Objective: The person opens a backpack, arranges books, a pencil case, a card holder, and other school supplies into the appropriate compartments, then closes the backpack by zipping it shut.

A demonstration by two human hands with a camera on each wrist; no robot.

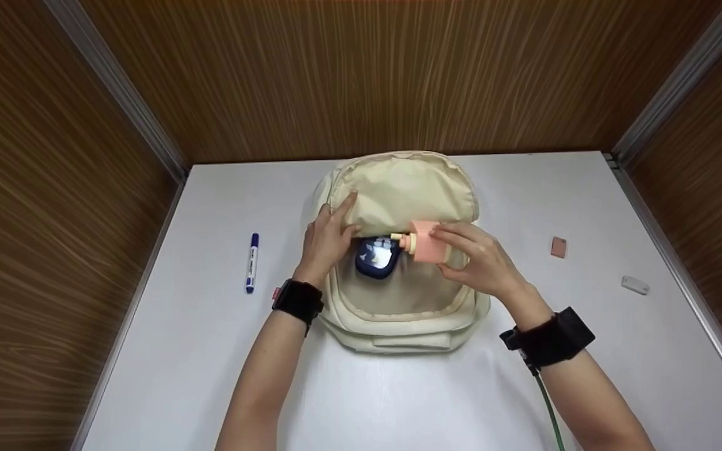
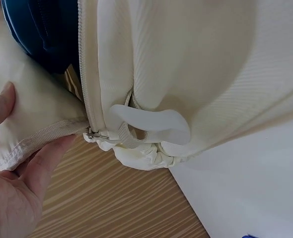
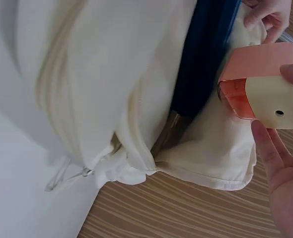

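Note:
A cream backpack (image 1: 405,332) lies with its main pocket unzipped and its flap (image 1: 408,188) folded back. My left hand (image 1: 326,241) pinches the flap's edge between thumb and fingers, as the left wrist view shows. In my right hand (image 1: 477,257), held over the opening, is a pink and cream crank pencil sharpener (image 1: 430,242). Its crank points left in the head view; the right wrist view shows a small hole and a see-through red part (image 3: 237,98). Inside the bag sits a dark blue case (image 1: 376,258) with a shiny printed front, partly hidden by the flap.
On the white table (image 1: 210,363), a blue-capped marker (image 1: 252,263) lies left of the bag. To the right are a small pink block (image 1: 558,247) and a small grey-white piece (image 1: 635,285). Wood-grain panels (image 1: 398,75) stand at the back and sides.

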